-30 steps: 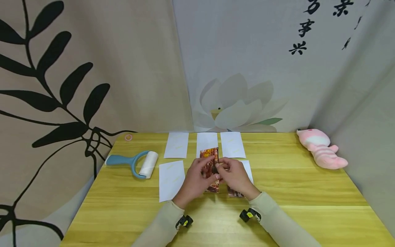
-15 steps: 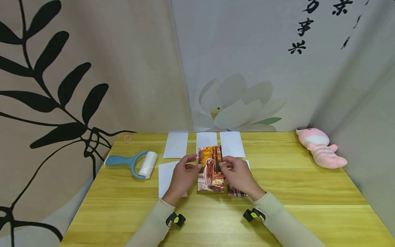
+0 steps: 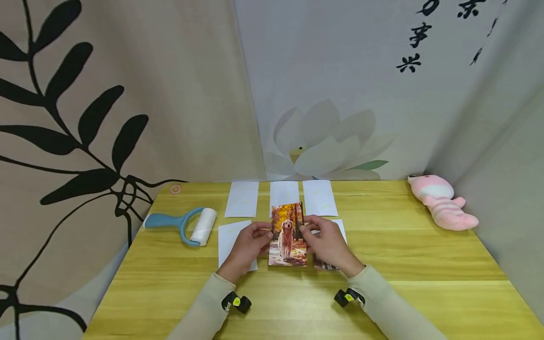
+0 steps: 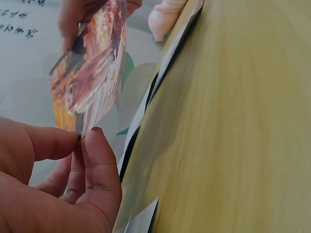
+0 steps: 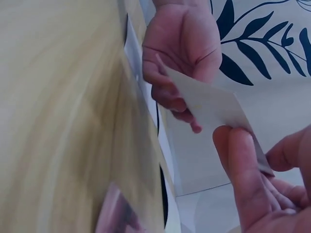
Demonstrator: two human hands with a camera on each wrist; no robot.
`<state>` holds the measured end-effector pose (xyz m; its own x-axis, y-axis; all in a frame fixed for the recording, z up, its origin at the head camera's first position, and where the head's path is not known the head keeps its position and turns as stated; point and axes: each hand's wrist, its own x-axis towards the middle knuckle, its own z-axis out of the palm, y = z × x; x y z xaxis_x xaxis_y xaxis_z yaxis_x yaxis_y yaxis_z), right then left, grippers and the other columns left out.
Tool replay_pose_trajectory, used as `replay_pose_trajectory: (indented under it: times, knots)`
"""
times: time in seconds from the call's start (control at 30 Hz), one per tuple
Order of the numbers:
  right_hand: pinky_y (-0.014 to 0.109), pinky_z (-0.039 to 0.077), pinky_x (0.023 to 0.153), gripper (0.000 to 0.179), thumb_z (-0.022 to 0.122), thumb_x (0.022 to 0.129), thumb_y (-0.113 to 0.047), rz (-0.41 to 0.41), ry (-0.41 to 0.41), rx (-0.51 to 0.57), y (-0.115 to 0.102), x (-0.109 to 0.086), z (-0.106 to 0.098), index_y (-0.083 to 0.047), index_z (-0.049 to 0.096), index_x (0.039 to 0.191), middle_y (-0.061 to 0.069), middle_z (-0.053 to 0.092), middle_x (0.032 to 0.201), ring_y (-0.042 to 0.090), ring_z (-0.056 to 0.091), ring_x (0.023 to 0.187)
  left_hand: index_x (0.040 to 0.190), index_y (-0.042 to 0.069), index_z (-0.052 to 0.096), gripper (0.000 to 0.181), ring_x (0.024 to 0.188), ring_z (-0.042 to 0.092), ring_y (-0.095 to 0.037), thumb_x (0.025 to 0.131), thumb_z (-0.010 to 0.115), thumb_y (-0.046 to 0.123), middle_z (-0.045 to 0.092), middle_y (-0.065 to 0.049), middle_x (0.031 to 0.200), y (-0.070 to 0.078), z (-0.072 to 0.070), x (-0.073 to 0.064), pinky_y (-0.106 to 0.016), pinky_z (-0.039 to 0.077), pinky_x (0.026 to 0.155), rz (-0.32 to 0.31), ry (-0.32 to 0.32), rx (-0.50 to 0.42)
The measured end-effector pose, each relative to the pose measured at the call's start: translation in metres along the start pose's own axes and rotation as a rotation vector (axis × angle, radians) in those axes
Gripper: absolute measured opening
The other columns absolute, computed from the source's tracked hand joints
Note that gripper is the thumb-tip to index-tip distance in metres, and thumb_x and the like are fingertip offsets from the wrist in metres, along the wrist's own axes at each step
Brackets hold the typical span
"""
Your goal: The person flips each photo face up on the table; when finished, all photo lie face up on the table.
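Head view: right of the lint roller (image 3: pixel 178 221), my left grip (image 3: pixel 245 246) and right grip (image 3: pixel 329 243) are pinching a dog photo (image 3: pixel 286 238).

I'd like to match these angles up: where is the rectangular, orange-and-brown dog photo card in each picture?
Head: the rectangular, orange-and-brown dog photo card is below the middle.
Left wrist: upper left, printed face showing.
Right wrist: right of centre, pale back showing.
Shared landmark: yellow wood-grain table.

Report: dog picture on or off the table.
Off: wrist views show left hand and right hand holding the dog picture above the table.
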<state>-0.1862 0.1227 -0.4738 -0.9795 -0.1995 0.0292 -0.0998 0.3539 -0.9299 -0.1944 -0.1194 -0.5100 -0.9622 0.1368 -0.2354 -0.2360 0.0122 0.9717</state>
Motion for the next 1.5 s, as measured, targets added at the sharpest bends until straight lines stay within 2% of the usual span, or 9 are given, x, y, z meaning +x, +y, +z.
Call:
replay_pose_trajectory:
  times: [0.3, 0.6, 0.7, 0.87, 0.97, 1.07, 1.17, 1.27, 1.5]
  knots:
    - [0.043, 0.064, 0.060, 0.055, 0.071, 0.099, -0.007, 0.015, -0.001, 0.031, 0.013, 0.004, 0.003, -0.004, 0.053, 0.152, 0.018, 0.069, 0.126, 0.021, 0.076, 0.064, 0.128, 0.000, 0.066, 0.026, 0.081, 0.065, -0.015, 0.102, 0.067, 0.004, 0.068, -0.008, 0.103, 0.001, -0.007, 0.000, -0.030, 0.058, 0.069, 0.003, 0.047, 0.026]
    - [0.039, 0.051, 0.039, 0.057, 0.072, 0.099, -0.016, 0.108, -0.074, -0.018, 0.023, -0.003, 0.004, -0.009, 0.053, 0.152, 0.013, 0.072, 0.124, 0.032, 0.061, 0.045, 0.134, -0.003, 0.064, 0.034, 0.085, 0.070, -0.015, 0.101, 0.067, 0.002, 0.068, -0.017, 0.111, -0.001, -0.008, -0.003, -0.034, 0.065, 0.074, -0.016, 0.055, 0.084]
    - [0.037, 0.052, 0.042, 0.057, 0.072, 0.099, -0.017, 0.115, -0.082, -0.058, 0.025, -0.005, 0.006, -0.009, 0.054, 0.152, 0.011, 0.069, 0.133, 0.025, 0.068, 0.057, 0.136, -0.002, 0.064, 0.035, 0.086, 0.071, -0.017, 0.102, 0.066, 0.004, 0.070, -0.017, 0.112, 0.000, -0.007, -0.004, -0.034, 0.065, 0.074, -0.013, 0.054, 0.154]
    - [0.032, 0.059, 0.056, 0.057, 0.075, 0.096, -0.015, 0.090, -0.068, -0.153, 0.027, -0.005, 0.011, -0.004, 0.057, 0.148, 0.012, 0.070, 0.135, 0.014, 0.074, 0.092, 0.133, 0.001, 0.068, 0.032, 0.082, 0.073, -0.017, 0.101, 0.067, 0.007, 0.072, -0.014, 0.110, -0.001, -0.006, -0.003, -0.032, 0.065, 0.072, -0.025, 0.066, 0.247]
    - [0.028, 0.060, 0.066, 0.056, 0.076, 0.095, -0.013, 0.079, -0.061, -0.192, 0.028, -0.004, 0.013, -0.002, 0.058, 0.147, 0.012, 0.071, 0.134, 0.016, 0.074, 0.096, 0.134, 0.002, 0.069, 0.032, 0.080, 0.073, -0.016, 0.102, 0.067, 0.008, 0.072, -0.013, 0.111, -0.001, -0.006, -0.002, -0.032, 0.065, 0.071, -0.021, 0.064, 0.296]
    - [0.028, 0.059, 0.064, 0.057, 0.076, 0.094, -0.014, 0.081, -0.056, -0.204, 0.027, -0.004, 0.014, -0.001, 0.058, 0.147, 0.013, 0.071, 0.135, 0.016, 0.073, 0.097, 0.135, 0.003, 0.069, 0.033, 0.079, 0.073, -0.015, 0.103, 0.067, 0.010, 0.072, -0.012, 0.111, 0.000, -0.004, -0.003, -0.031, 0.064, 0.070, -0.006, 0.064, 0.355]
    - [0.032, 0.058, 0.053, 0.059, 0.076, 0.095, -0.017, 0.100, -0.065, -0.190, 0.026, -0.004, 0.014, -0.001, 0.057, 0.148, 0.015, 0.070, 0.137, 0.015, 0.072, 0.094, 0.136, 0.004, 0.069, 0.035, 0.077, 0.072, -0.013, 0.103, 0.067, 0.014, 0.074, -0.010, 0.111, 0.002, -0.003, -0.004, -0.031, 0.064, 0.068, 0.010, 0.066, 0.421]
    - [0.035, 0.056, 0.045, 0.060, 0.076, 0.097, -0.019, 0.124, -0.078, -0.179, 0.025, -0.004, 0.014, -0.002, 0.055, 0.150, 0.016, 0.070, 0.135, 0.015, 0.072, 0.080, 0.136, 0.003, 0.069, 0.037, 0.075, 0.072, -0.012, 0.103, 0.068, 0.019, 0.075, -0.009, 0.110, 0.004, -0.002, -0.006, -0.030, 0.063, 0.067, 0.028, 0.063, 0.486]
    - [0.035, 0.055, 0.045, 0.059, 0.075, 0.097, -0.021, 0.138, -0.084, -0.189, 0.022, -0.005, 0.013, -0.003, 0.055, 0.150, 0.015, 0.074, 0.122, 0.019, 0.068, 0.056, 0.138, 0.002, 0.068, 0.042, 0.074, 0.072, -0.009, 0.103, 0.068, 0.026, 0.077, -0.008, 0.112, 0.008, -0.004, -0.010, -0.035, 0.062, 0.075, 0.070, 0.061, 0.599]
